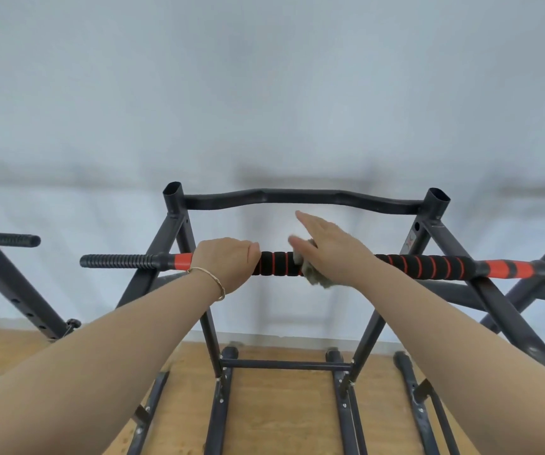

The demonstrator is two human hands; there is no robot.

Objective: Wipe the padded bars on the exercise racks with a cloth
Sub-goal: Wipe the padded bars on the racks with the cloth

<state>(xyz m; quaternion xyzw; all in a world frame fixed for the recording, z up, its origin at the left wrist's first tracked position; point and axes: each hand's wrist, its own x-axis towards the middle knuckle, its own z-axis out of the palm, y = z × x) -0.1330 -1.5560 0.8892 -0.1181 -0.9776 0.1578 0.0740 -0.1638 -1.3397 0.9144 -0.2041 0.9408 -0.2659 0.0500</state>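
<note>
A black foam bar with orange stripes [428,265] runs across the near side of a dark metal exercise rack [179,224]. My left hand [228,261] is wrapped around the padded bar left of centre, a thin bracelet on its wrist. My right hand [326,247] lies flat on top of the bar with its fingers stretched out, pressing a grey cloth [317,278] against the foam. The cloth hangs out below the palm. A bare curved black bar [297,196] joins the two far posts of the rack.
Another rack with a ribbed black grip [5,240] stands to the left, and a further rack's legs [527,290] cross at the right. The rack's base bars [284,365] rest on a wooden floor [281,415]. A pale wall fills the background.
</note>
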